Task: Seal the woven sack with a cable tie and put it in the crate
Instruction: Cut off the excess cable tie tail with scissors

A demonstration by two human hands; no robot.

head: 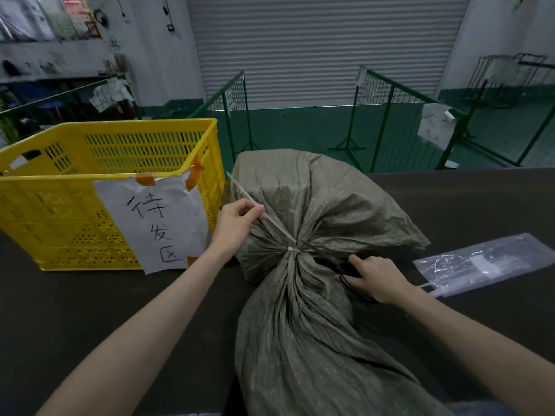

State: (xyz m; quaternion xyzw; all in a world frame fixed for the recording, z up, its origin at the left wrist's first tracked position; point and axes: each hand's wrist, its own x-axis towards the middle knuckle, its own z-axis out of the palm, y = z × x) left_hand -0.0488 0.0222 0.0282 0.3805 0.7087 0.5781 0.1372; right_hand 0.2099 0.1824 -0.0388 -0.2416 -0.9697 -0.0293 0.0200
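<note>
A grey-green woven sack [315, 205] lies on the dark table, its neck cinched by a white cable tie [292, 249]. The tie's long free tail [255, 202] runs up and to the left, and my left hand [237, 223] pinches it taut. My right hand [375, 277] holds dark scissors [339, 262] against the sack's right side, their blades pointing toward the tie's head. The yellow slatted crate [90, 151] stands to the left of the sack, with a white paper sign taped on its front.
A clear plastic bag of cable ties [486, 262] lies on the table at the right. Beyond the table's far edge stand green metal fence frames [390, 115] and a shut roller door. Shelving with clutter fills the far left.
</note>
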